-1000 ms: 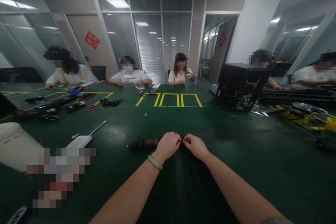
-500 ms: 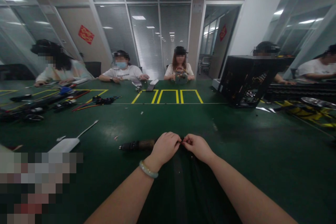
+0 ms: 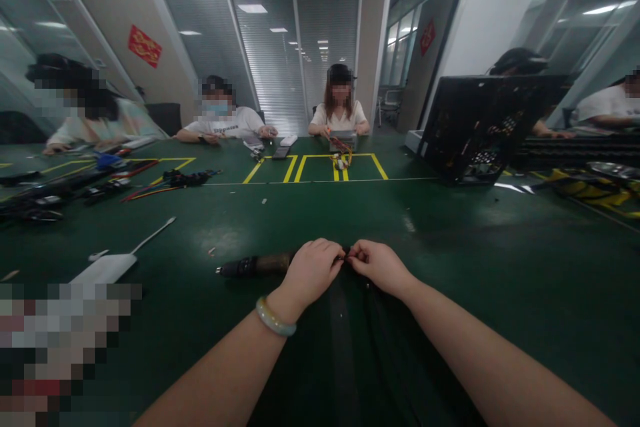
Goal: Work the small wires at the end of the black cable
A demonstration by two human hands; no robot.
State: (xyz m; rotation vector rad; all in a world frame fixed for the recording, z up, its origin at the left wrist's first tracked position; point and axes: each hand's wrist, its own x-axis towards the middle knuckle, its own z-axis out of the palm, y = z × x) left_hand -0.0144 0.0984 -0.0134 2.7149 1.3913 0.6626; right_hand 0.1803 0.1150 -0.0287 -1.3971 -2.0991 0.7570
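A smooth, rounded, pale green bangle with a yellowish patch is worn around the left wrist, both forearms being bared.

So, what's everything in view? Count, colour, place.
Cylindrical tool: one, black-brown, centre, partly hidden
Small item: one, dark, centre, unclear
Table: one, green, across
Tape outlines: several, yellow, far side
Device with cable: one, white, left
Cable bundles: several, mainly black, left
Computer case: one, black, right
Wired box: one, grey, far centre
Tangle: one, black-yellow, right edge
Partitions: several, glassy grey, background
Signs: two, red, background
Co-workers: five, light tops where visible, opposite
Bracelet: one, pale green, lower centre
Left grip: one, bare, partly covering tool
Right grip: one, bare, beside left grip
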